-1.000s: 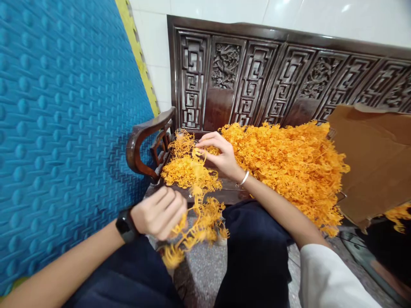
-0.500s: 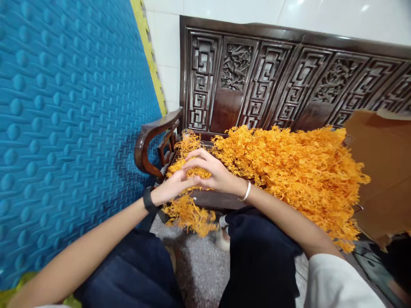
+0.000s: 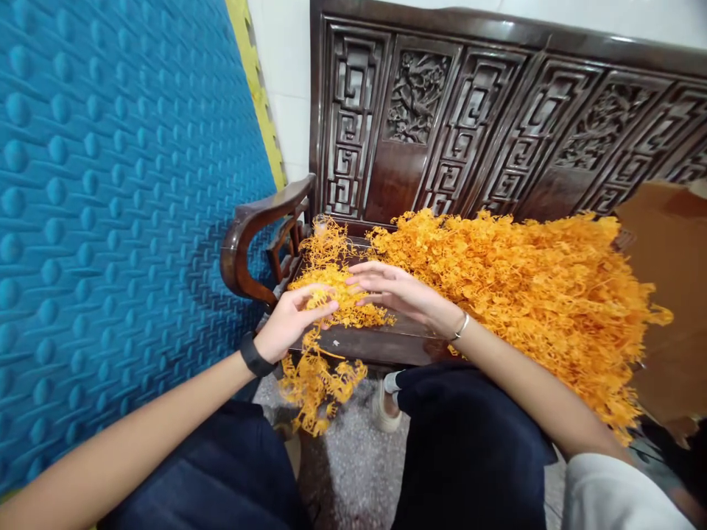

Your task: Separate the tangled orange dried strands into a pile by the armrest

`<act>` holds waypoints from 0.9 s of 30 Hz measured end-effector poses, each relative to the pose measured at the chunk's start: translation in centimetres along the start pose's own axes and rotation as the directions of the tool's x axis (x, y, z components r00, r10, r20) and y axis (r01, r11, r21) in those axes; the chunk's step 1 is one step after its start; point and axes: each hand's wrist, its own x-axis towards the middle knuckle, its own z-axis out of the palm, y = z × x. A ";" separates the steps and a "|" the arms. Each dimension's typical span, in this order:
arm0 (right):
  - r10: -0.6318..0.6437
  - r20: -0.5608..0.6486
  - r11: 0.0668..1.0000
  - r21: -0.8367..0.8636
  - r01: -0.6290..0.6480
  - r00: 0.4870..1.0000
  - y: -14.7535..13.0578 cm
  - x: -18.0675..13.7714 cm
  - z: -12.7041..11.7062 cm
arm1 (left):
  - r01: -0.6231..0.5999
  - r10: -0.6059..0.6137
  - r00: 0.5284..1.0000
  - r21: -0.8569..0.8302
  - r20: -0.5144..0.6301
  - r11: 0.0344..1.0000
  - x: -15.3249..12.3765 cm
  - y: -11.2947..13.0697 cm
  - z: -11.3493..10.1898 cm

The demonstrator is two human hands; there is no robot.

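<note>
My left hand is curled, thumb and fingers closed around thin orange strands at the bench's front edge. Below it, a feathery orange artificial flower sprig hangs over the edge; where its stem meets my hand is partly hidden. To the right, my right hand is open, its fingers stretched out above a small heap of orange sprigs and apart from my left hand. More loose, thin strands lie behind, near the armrest.
A large pile of orange sprigs covers the dark wooden bench at right, beside a cardboard piece. The bench has a curved armrest and carved back. Blue foam matting stands at left.
My hands have moved apart; the right hand went right and its fingers straightened. The hanging sprig has swung slightly left and lower. The view has shifted a little.
</note>
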 end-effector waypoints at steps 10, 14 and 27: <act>0.003 -0.040 0.983 -0.182 -0.011 0.999 1.9 1.9 -0.3 | -0.268 0.248 0.963 0.240 0.109 0.933 1.6 -0.7 -0.7; -0.156 -0.122 0.969 -0.213 0.128 0.980 2.3 2.5 -0.9 | -0.156 0.130 0.981 0.190 0.142 0.969 1.7 -1.1 -0.8; -0.209 0.014 0.963 -0.168 0.208 0.978 2.4 3.6 0.6 | -0.193 0.173 0.981 0.378 0.088 0.905 1.6 -1.7 -0.3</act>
